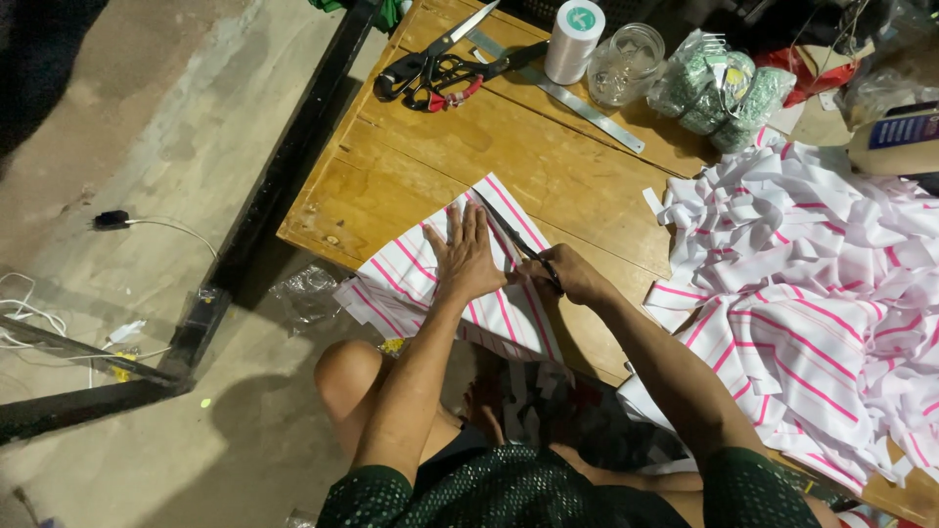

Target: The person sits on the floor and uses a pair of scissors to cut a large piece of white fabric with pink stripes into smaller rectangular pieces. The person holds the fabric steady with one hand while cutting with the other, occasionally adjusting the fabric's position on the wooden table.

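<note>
- Two hands at work on one folded piece of white cloth with pink stripes (411, 279), head view only.
- Striped cloth lies at the near edge of the wooden worktop (440, 147), close to its near left corner; its lower part overhangs that edge toward the person's knee.
- Left hand (465, 256): flat on the cloth, palm down, fingers (460, 220) spread and straight, gripping nothing, pressing the fabric to the board.
- Right hand (572, 274): fingers curled shut around the handles of a pair of dark scissors (514, 240). Blades point away from the person, toward the far edge, and lie across the cloth just beside the left hand's thumb side. Whether the blades are parted cannot be told.
- Right part of worktop: large loose heap of cut strips (822, 284) of the same white and pink fabric, reaching the right edge and the near edge.
- Far edge, from left to right: a large pair of black-handled shears (430, 54) with a second dark tool beside it, a metal ruler (577, 98) lying slantwise, a white thread cone (574, 39) standing upright, a clear glass jar (626, 64), a clear bag of green material (724, 93).
- Far right corner: a tan cardboard box (895, 142), partly out of view.
- Floor to the left of the worktop: bare concrete, a white cable (166, 227) with a dark plug, a crumpled clear wrapper (308, 293) near the worktop's corner.
</note>
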